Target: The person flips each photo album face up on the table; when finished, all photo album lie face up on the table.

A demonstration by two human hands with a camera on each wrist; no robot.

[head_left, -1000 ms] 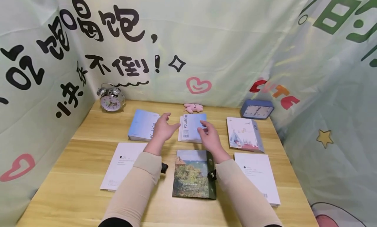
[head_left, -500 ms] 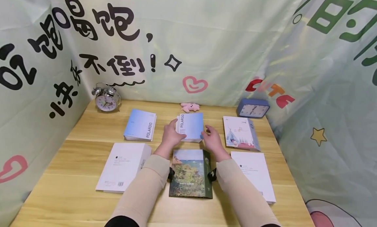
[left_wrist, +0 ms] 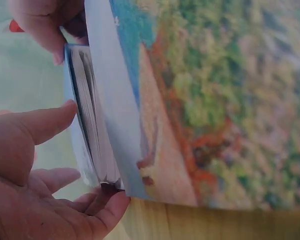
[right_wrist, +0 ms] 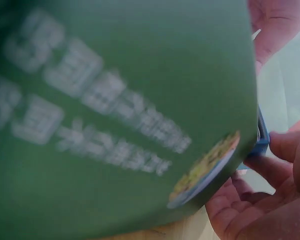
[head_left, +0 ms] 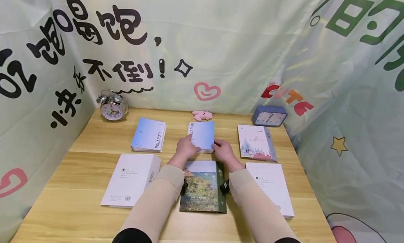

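A blue POLAROID photo album (head_left: 203, 134) lies at the table's back middle, held between both hands. My left hand (head_left: 187, 147) grips its left side; in the left wrist view the thumb touches the cover and the other fingers curl at the spine end, beside the page edges (left_wrist: 90, 120). At the near right corner my right hand (head_left: 223, 150) pinches the album, thumb above and fingers lower. Just in front lies a photo album with a painted garden cover (head_left: 202, 187), under both wrists. Its green spine (right_wrist: 115, 125) hides much of the right wrist view.
Another blue POLAROID album (head_left: 146, 134) lies at left, a tent-picture album (head_left: 255, 141) at right. White albums (head_left: 129, 180) (head_left: 271, 187) lie nearer. Behind stand a silver alarm clock (head_left: 113, 108), a pink plush toy (head_left: 202, 115) and a blue clock (head_left: 269, 116) by the fabric backdrop.
My left hand has moved right, off the left POLAROID album's edge, onto the middle one. My right hand has lowered to that album's near right corner. The view has shifted slightly.
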